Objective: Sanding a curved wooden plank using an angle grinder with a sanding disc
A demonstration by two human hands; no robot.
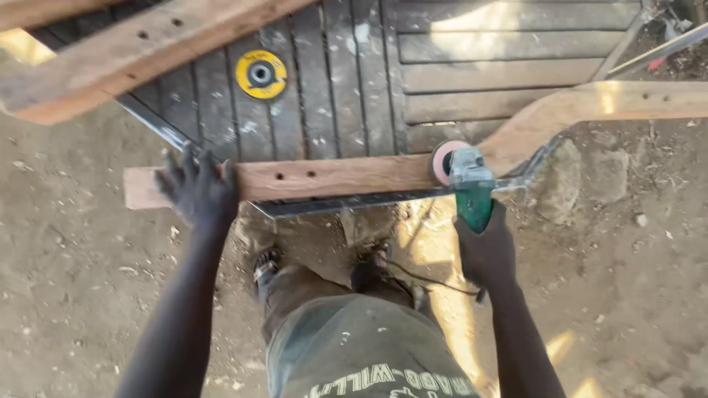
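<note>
A long curved wooden plank (332, 177) lies across the near edge of a dark slatted metal panel (332, 96). My left hand (198, 190) presses flat on the plank's left part, fingers spread. In my right hand (487, 247) is a green angle grinder (470, 190), and its pink sanding disc (444, 161) touches the plank's top near the middle. The grinder's black cord (424, 276) trails back past my legs.
A yellow grinding disc (260, 74) lies on the panel at the back. Another wooden beam (125, 55) crosses the top left. A large stone (582, 180) sits under the plank at right. Dusty dirt ground surrounds me. My feet stand just below the plank.
</note>
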